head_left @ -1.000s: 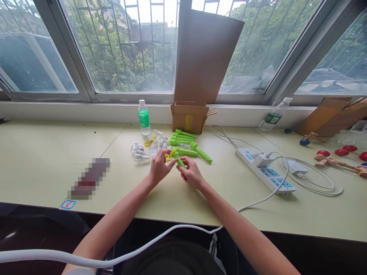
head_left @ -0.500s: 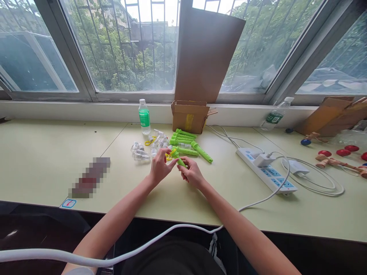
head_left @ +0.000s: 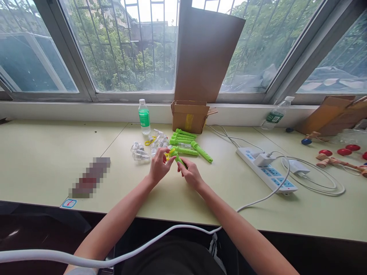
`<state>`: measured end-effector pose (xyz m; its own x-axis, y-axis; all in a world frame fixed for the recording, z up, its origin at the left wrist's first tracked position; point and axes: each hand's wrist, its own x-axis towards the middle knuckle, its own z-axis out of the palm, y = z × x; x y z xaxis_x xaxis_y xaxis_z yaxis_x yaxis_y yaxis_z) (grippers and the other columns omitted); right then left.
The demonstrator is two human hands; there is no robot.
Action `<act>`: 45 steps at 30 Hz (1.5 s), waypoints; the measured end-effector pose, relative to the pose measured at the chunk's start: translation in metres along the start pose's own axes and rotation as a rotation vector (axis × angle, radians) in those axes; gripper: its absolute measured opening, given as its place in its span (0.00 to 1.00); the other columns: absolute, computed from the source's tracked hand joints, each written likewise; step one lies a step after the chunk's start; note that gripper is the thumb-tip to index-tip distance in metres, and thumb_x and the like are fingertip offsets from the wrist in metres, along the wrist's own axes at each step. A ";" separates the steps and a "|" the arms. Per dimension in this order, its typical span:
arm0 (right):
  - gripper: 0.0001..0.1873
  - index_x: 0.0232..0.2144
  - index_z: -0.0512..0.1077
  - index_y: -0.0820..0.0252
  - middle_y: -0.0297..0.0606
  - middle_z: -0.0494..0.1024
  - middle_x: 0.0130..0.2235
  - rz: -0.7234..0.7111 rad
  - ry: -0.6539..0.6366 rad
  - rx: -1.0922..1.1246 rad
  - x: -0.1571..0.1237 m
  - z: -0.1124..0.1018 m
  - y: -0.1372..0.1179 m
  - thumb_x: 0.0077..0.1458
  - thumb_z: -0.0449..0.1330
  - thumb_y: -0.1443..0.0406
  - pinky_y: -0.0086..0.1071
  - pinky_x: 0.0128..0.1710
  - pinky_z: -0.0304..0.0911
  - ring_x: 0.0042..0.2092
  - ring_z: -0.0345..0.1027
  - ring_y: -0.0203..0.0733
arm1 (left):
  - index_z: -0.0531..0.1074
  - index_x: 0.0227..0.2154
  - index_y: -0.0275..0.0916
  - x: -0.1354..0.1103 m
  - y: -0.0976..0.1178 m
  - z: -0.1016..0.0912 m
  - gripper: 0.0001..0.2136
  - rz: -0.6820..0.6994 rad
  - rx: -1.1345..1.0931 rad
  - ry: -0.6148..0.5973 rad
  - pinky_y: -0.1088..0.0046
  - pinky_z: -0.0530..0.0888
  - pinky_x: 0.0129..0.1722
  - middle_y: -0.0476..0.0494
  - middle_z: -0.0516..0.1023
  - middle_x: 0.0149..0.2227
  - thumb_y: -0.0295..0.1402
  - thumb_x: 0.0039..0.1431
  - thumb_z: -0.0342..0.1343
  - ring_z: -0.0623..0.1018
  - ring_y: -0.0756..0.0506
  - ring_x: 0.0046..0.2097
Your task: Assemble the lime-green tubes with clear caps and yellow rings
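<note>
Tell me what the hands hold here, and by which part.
Both hold one green plastic stick: the right hand grips its lower shaft, and the left hand pinches its flared upper end, by a yellow ring.

Bare forearms (head_left: 123, 215); black clothing (head_left: 172, 256) (small white print).

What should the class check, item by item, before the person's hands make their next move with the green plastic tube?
1. Grip: left hand and right hand both hold the green plastic tube: ok.
2. Fit: yellow plastic ring seated on the tube's far end: cannot tell.
3. Supply: spare green plastic tubes lie just behind the hands: ok.
4. Supply: clear plastic caps lie beside the left hand: ok.
5. Space: white cable lies apart from both hands: ok.
</note>
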<state>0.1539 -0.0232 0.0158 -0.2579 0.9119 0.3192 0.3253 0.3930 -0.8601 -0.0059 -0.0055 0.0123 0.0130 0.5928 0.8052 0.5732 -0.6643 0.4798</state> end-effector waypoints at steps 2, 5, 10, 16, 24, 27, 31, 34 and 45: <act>0.16 0.26 0.66 0.59 0.33 0.68 0.24 0.006 0.006 0.001 0.000 -0.001 0.002 0.58 0.50 0.56 0.27 0.25 0.55 0.24 0.59 0.33 | 0.64 0.40 0.39 0.000 0.000 0.001 0.13 0.002 -0.005 0.005 0.81 0.68 0.23 0.47 0.70 0.36 0.37 0.55 0.58 0.67 0.57 0.24; 0.17 0.23 0.65 0.60 0.32 0.68 0.23 0.016 0.002 0.001 0.000 -0.002 0.004 0.59 0.49 0.56 0.27 0.24 0.54 0.23 0.58 0.33 | 0.64 0.39 0.38 0.000 0.002 0.001 0.12 0.011 0.006 0.022 0.81 0.68 0.24 0.48 0.71 0.35 0.36 0.55 0.58 0.67 0.57 0.23; 0.14 0.28 0.67 0.60 0.34 0.71 0.24 0.049 -0.029 0.036 0.000 -0.002 0.005 0.57 0.51 0.56 0.27 0.22 0.54 0.21 0.58 0.32 | 0.65 0.36 0.39 0.000 0.001 0.001 0.10 0.036 0.033 0.030 0.80 0.66 0.23 0.49 0.71 0.32 0.36 0.55 0.58 0.64 0.57 0.21; 0.23 0.47 0.60 0.59 0.32 0.73 0.24 0.122 0.011 0.144 -0.001 -0.001 0.001 0.51 0.58 0.57 0.27 0.20 0.57 0.22 0.61 0.35 | 0.64 0.38 0.39 -0.001 -0.003 0.002 0.12 -0.014 -0.019 0.010 0.81 0.68 0.23 0.48 0.70 0.34 0.36 0.55 0.58 0.67 0.57 0.23; 0.18 0.41 0.62 0.59 0.32 0.74 0.24 0.161 -0.002 0.200 0.001 -0.003 0.000 0.51 0.57 0.54 0.26 0.15 0.54 0.16 0.55 0.30 | 0.64 0.38 0.39 0.000 -0.001 0.001 0.10 -0.011 -0.025 -0.006 0.80 0.68 0.24 0.48 0.70 0.36 0.35 0.56 0.57 0.67 0.57 0.23; 0.18 0.40 0.63 0.59 0.33 0.75 0.24 0.166 -0.015 0.195 0.001 -0.003 0.001 0.51 0.57 0.54 0.26 0.15 0.54 0.16 0.55 0.30 | 0.64 0.36 0.38 -0.001 -0.001 0.001 0.09 0.012 0.018 0.001 0.80 0.67 0.24 0.49 0.71 0.33 0.34 0.56 0.57 0.66 0.57 0.22; 0.18 0.40 0.64 0.58 0.34 0.75 0.26 0.162 -0.028 0.167 0.000 -0.004 0.002 0.52 0.56 0.54 0.27 0.15 0.55 0.16 0.55 0.30 | 0.65 0.37 0.39 -0.002 -0.003 0.001 0.09 0.029 0.031 -0.001 0.80 0.66 0.22 0.50 0.71 0.32 0.35 0.57 0.57 0.65 0.57 0.21; 0.18 0.41 0.66 0.59 0.36 0.74 0.28 0.121 0.003 0.099 0.001 -0.003 0.003 0.52 0.56 0.54 0.28 0.18 0.58 0.20 0.59 0.33 | 0.65 0.38 0.39 -0.002 -0.005 0.002 0.09 0.015 0.022 0.006 0.81 0.67 0.23 0.49 0.71 0.34 0.35 0.57 0.57 0.67 0.57 0.22; 0.19 0.42 0.68 0.61 0.34 0.71 0.26 0.072 0.050 0.057 0.002 0.001 0.008 0.56 0.52 0.54 0.28 0.22 0.57 0.22 0.60 0.34 | 0.64 0.40 0.39 -0.003 -0.004 0.003 0.10 -0.023 0.035 -0.044 0.80 0.68 0.23 0.47 0.70 0.38 0.35 0.57 0.56 0.68 0.57 0.23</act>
<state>0.1553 -0.0179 0.0088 -0.1897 0.9430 0.2734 0.2892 0.3198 -0.9023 -0.0060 -0.0032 0.0066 0.0352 0.6276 0.7778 0.6017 -0.6347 0.4849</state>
